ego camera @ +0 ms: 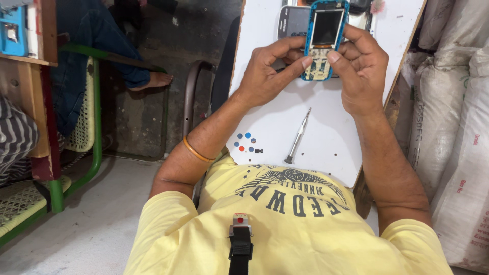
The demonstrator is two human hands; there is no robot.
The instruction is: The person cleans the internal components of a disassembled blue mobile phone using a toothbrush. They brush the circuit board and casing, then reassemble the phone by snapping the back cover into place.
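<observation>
Both hands' grip on blue phone (324, 39), screwdriver (298, 136) below

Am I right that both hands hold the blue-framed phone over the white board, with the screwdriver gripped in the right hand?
Not quite. In the head view the left hand and right hand do hold the blue-framed phone over the white board, but the screwdriver lies loose on the board below the hands, in neither hand.

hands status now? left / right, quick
Left hand: closed on the left side of the blue phone body, thumb on its keypad area.
Right hand: closed on the phone's right side, thumb on the keypad area too.
</observation>
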